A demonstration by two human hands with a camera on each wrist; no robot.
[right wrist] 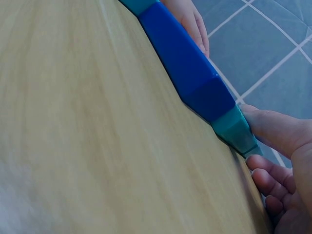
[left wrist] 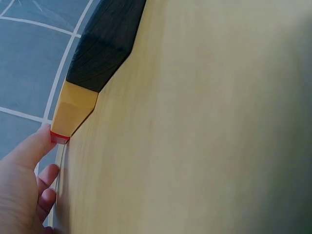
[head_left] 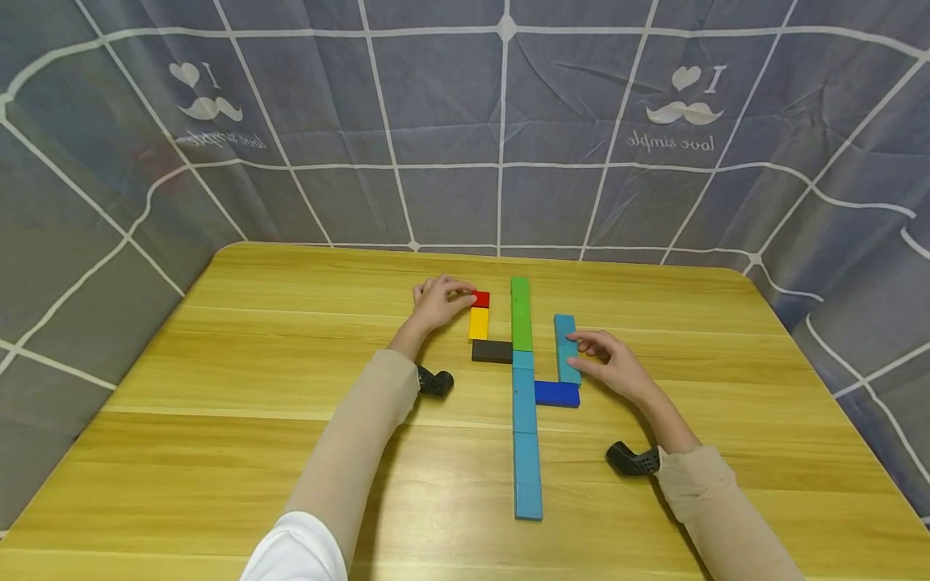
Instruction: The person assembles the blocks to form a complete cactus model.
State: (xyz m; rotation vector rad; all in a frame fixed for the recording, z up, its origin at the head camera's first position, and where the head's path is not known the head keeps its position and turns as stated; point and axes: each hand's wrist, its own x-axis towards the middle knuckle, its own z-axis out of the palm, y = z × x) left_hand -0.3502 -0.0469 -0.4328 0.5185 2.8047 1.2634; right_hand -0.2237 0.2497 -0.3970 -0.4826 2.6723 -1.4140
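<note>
In the head view my left hand (head_left: pixel 438 303) is at the far left of a block layout. Its thumb and forefinger pinch a red block (head_left: pixel 483 299), which abuts a yellow block (head_left: pixel 479 324). A black block (head_left: pixel 492 351) lies below the yellow one and meets the central column. On the other side my right hand (head_left: pixel 617 365) touches two light blue blocks (head_left: pixel 569 371) set end to end, thumb and forefinger spread along them. The right wrist view has the thumb against a light blue block (right wrist: pixel 233 127), other fingers loosely bent. A dark blue block (head_left: pixel 557 394) joins these to the column.
A column of light blue blocks (head_left: pixel 525 403) with green blocks (head_left: pixel 521 315) at its far end runs down the middle of the wooden table (head_left: pixel 254 452). Black wrist devices (head_left: pixel 630 460) show at both wrists. A grey curtain (head_left: pixel 450 105) with white lines stands behind the table.
</note>
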